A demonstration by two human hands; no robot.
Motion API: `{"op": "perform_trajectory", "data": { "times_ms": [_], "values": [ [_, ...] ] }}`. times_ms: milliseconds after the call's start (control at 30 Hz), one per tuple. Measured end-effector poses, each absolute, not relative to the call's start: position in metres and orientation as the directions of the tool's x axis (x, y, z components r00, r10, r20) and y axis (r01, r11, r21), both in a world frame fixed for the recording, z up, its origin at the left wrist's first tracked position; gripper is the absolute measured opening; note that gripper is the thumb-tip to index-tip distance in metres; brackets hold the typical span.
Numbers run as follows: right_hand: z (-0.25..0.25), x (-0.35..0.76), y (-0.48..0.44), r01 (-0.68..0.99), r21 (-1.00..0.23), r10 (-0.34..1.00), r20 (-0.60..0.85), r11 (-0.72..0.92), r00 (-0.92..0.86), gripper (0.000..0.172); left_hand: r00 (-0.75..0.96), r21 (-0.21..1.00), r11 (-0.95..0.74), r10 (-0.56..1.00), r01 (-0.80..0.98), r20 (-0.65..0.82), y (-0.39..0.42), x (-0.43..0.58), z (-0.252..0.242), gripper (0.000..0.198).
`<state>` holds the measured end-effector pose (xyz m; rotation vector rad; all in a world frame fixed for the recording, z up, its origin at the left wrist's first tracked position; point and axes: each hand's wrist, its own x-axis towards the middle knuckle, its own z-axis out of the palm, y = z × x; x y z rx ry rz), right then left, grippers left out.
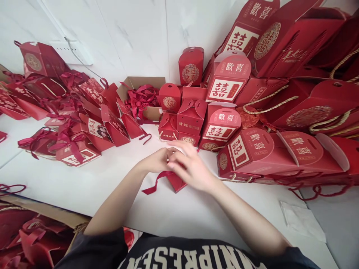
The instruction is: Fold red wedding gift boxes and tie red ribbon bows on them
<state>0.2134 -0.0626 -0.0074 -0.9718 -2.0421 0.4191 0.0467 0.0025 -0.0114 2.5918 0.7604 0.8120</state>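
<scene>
Low over the white table, a small red gift box point(177, 182) lies mostly hidden beneath my two hands. A dark red ribbon point(153, 188) comes out from under them, one tail lying on the table to the left. My left hand point(159, 160) is closed, its fingertips pinched together above the box, where a bit of red ribbon shows. Meeting it from the right, my right hand point(195, 170) has its fingers curled in against the left fingers, closed at the same spot. How the ribbon runs between the fingertips is hidden.
Ribbon-tied red boxes point(74, 149) crowd the left. An open cardboard box point(157, 82) of loose ribbons stands behind. Stacked red boxes point(251, 149) with rope handles fill the right. A carton point(56, 211) of red boxes sits at lower left. A white tissue point(303, 222) lies right.
</scene>
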Motion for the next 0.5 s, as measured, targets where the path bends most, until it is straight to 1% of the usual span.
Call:
{"op": "perform_trajectory", "data": {
  "times_ms": [33,67,133,200,300,400,433,500],
  "values": [
    [-0.009,0.225,-0.056,0.506,-0.647,0.82,0.486,0.57,-0.303,0.025,0.767,0.488,-0.805,0.535,0.337,0.354,0.007,0.047,-0.01,0.025],
    [-0.013,0.236,-0.05,0.505,-0.693,0.857,0.424,0.515,-0.293,0.03,0.82,0.558,-0.774,0.507,0.298,0.265,0.009,0.047,-0.009,0.03],
    [-0.021,0.25,-0.04,0.449,-0.766,0.876,0.31,0.46,-0.369,0.037,0.876,0.701,-0.658,0.472,0.276,0.098,0.01,0.046,-0.008,0.039],
    [-0.028,0.257,-0.034,0.415,-0.782,0.856,0.277,0.465,-0.436,0.039,0.881,0.791,-0.54,0.473,0.289,0.001,0.009,0.046,-0.009,0.041],
    [-0.03,0.259,-0.032,0.388,-0.784,0.819,0.252,0.485,-0.515,0.036,0.868,0.84,-0.457,0.495,0.291,-0.031,0.009,0.045,-0.011,0.032],
    [-0.028,0.259,-0.031,0.326,-0.82,0.787,0.222,0.47,-0.575,0.031,0.864,0.873,-0.387,0.498,0.297,-0.074,0.01,0.044,-0.013,0.02],
    [-0.028,0.26,-0.032,0.293,-0.839,0.789,0.233,0.458,-0.568,0.027,0.864,0.879,-0.371,0.497,0.3,-0.085,0.01,0.043,-0.013,0.018],
    [-0.028,0.261,-0.035,0.224,-0.868,0.822,0.295,0.444,-0.486,0.023,0.862,0.886,-0.348,0.497,0.305,-0.101,0.011,0.043,-0.014,0.017]
  ]
}}
